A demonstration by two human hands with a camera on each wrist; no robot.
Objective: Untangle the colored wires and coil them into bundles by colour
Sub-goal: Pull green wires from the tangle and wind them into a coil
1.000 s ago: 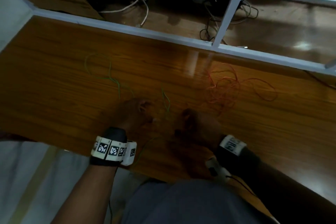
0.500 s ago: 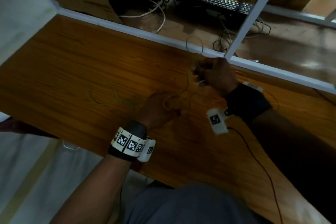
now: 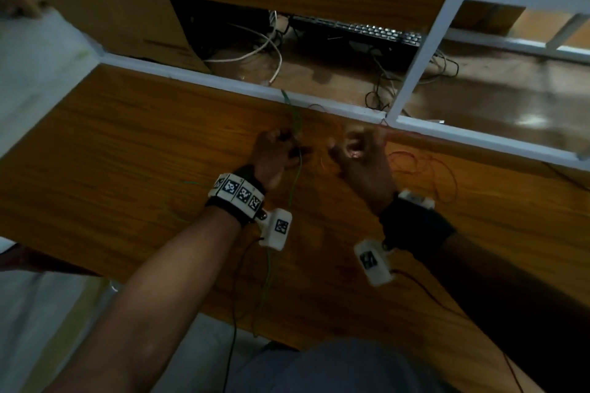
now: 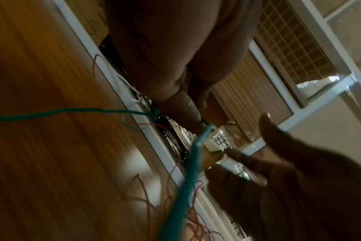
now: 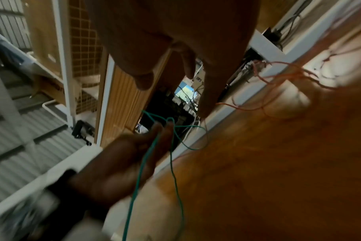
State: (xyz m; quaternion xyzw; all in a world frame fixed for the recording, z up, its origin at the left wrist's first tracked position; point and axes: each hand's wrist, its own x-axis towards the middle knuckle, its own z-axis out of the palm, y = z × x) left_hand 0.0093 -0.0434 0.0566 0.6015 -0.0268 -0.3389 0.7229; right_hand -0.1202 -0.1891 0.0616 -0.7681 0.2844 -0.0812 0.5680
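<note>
Green wire [image 3: 296, 169] runs in the head view from the far edge of the wooden bench [image 3: 127, 153], through the left hand [image 3: 276, 153], and down over the near edge out of sight. The left hand sits close to the far edge with its fingers curled about the strand, probably so the wire can be drawn free of the other colour. Just beside it, apart, the right hand [image 3: 360, 156] is raised with fingers curled; a thin red strand passes near them, though whether it is pinched cannot be told here. Red wire [image 3: 424, 169] lies in loose loops on the bench toward its right side, near the far edge, well clear of the green run, so the colours look largely separated; no coil is made yet.

From the left wrist, the green wire [image 4: 188, 179] rises taut across the middle of the frame to the fingertips [image 4: 196, 110] above, where it is nipped. Below right, the other hand [image 4: 278, 154] shows straightish fingers held clear of the strand. Red loops [image 4: 196, 225] lie on the wood underneath.

From the right wrist, the right hand's fingers [image 5: 206, 91] hang down loosely, and I see nothing caught between them. Beneath, the left hand [image 5: 134, 154] pinches a green bend [image 5: 169, 120] at its fingertips, two strands trailing down. Red wire [image 5: 278, 73] gathers by the far edge.
</note>
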